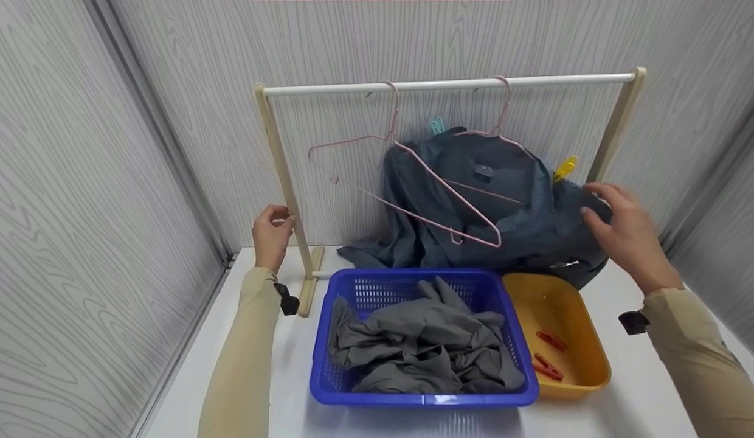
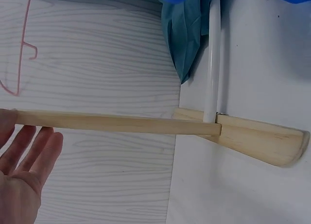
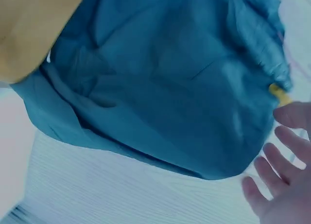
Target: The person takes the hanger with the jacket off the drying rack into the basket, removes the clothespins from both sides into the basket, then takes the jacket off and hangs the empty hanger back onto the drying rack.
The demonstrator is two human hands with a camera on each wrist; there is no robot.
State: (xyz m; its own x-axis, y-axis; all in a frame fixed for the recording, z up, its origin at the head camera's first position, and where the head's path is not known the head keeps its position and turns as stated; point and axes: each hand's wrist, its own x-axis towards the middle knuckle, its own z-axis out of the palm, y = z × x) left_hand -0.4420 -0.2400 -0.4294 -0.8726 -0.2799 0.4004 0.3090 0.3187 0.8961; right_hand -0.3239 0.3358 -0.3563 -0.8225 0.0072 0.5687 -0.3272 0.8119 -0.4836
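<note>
My left hand (image 1: 272,234) pinches the left wooden post (image 1: 283,161) of a small clothes rack, its other fingers loosely bent below the post in the left wrist view. On the right, a dark teal-blue garment (image 1: 438,225) hangs from a pink wire hanger (image 1: 504,109). A light blue clothespin (image 1: 437,125) and a yellow clothespin (image 1: 565,168) sit at its two shoulders. My right hand (image 1: 626,228) is at the garment's right edge, just below the yellow clothespin. In the right wrist view its fingers (image 3: 279,161) are spread and lightly bent beside the cloth.
A second pink hanger (image 1: 422,161) hangs bare from the white rail (image 1: 441,85). In front stands a blue basket (image 1: 422,399) with crumpled grey cloth (image 1: 422,340). Beside it, a yellow tub (image 1: 587,340) contains two red clothespins (image 1: 548,367). Patterned walls (image 1: 188,91) enclose the table.
</note>
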